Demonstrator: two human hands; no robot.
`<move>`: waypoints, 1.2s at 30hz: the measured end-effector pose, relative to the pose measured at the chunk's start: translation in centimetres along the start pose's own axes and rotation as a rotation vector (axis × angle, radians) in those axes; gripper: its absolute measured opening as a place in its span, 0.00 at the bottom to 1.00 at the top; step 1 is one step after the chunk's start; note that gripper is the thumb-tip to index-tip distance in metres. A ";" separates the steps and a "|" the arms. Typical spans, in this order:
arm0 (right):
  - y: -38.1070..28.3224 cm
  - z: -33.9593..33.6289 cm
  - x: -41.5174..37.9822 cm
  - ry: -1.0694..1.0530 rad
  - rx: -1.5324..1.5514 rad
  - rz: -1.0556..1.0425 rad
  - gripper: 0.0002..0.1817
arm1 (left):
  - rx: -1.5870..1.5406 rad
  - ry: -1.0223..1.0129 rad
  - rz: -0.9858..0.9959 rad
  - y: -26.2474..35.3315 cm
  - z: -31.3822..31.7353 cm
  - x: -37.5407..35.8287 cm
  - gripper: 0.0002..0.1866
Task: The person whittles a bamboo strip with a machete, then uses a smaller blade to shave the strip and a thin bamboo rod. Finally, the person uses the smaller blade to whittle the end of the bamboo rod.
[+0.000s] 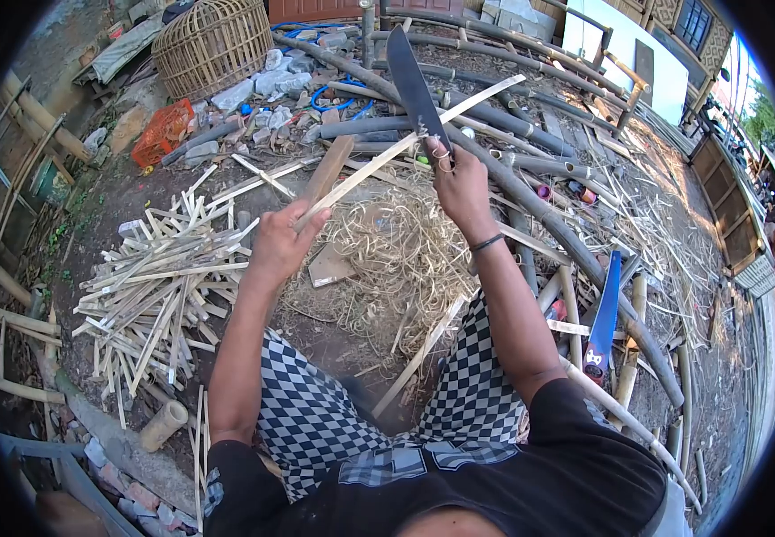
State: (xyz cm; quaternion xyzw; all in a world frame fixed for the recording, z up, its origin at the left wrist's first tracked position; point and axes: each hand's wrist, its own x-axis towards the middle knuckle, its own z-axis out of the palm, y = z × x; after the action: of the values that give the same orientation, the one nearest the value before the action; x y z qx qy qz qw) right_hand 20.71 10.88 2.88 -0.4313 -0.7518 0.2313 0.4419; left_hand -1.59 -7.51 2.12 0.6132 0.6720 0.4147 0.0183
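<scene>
My left hand (285, 240) is closed round the lower end of a pale bamboo strip (370, 167), which slants up to the right. In my right hand (464, 185) is the handle of a wide, dark-bladed knife (414, 85), its blade pointing up. The strip passes across the blade near the handle, with thin curls of shaving at the crossing. A brown wooden piece (330, 166) stands just beyond my left hand. Below both hands lies a heap of curly shavings (396, 246).
Cut strips (168, 286) are piled at the left. A blue saw (606, 309) lies at the right beside long bamboo poles (575, 246). Farther back are an orange crate (162, 132), a woven basket (212, 49) and rubble. A cut bamboo piece (164, 425) sits at the lower left.
</scene>
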 end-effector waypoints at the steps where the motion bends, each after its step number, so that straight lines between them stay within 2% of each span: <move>1: -0.3 -0.6 0.5 0.020 0.067 0.054 0.32 | 0.003 0.002 -0.001 0.0 -0.3 -0.1 0.22; 3: -0.5 -1.4 1.8 0.129 0.147 0.087 0.32 | -0.095 0.027 -0.002 0.3 -0.6 -0.2 0.22; 6: -1.2 -0.2 -0.1 0.044 -0.050 -0.008 0.31 | -0.008 0.052 0.002 0.4 0.8 -0.1 0.23; 10: -1.0 -0.1 0.1 0.018 0.077 -0.020 0.32 | 0.001 -0.015 -0.044 -0.3 0.0 -0.2 0.23; 11: -1.6 -1.0 0.5 0.042 0.111 0.073 0.31 | -0.038 0.001 -0.029 -0.1 -0.2 -0.1 0.23; 12: -1.1 -0.8 1.2 0.108 0.128 0.068 0.30 | -0.080 0.014 -0.017 0.0 -0.1 -0.2 0.23; 15: -0.6 1.2 -1.0 0.051 -0.030 -0.119 0.33 | 0.001 -0.011 -0.064 0.3 1.2 0.1 0.26; 19: -2.2 1.2 -1.8 -0.029 0.000 -0.078 0.32 | -0.018 -0.009 -0.036 -0.5 0.9 0.2 0.26; 21: -3.0 0.0 -1.4 -0.152 -0.016 -0.009 0.30 | 0.034 -0.037 -0.101 0.0 1.0 0.2 0.26; 24: -2.1 0.1 -2.1 -0.138 -0.049 -0.132 0.34 | 0.055 -0.037 -0.078 -0.2 0.9 0.1 0.24; 25: -2.1 0.0 -2.2 -0.178 -0.072 -0.118 0.37 | 0.056 -0.039 -0.077 -0.3 0.9 0.1 0.24; 28: -1.9 0.5 -2.1 -0.140 -0.075 -0.114 0.39 | 0.091 -0.026 -0.063 -0.4 1.0 0.0 0.22; 36: -2.0 0.4 -1.8 -0.094 -0.072 0.006 0.39 | 0.128 -0.018 -0.045 0.1 1.0 0.0 0.22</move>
State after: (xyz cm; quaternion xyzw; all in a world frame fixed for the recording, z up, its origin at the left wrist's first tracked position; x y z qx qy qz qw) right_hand 19.87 8.31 3.28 -0.4378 -0.7784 0.2252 0.3896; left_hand -0.93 -6.97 1.51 0.6015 0.7107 0.3648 -0.0055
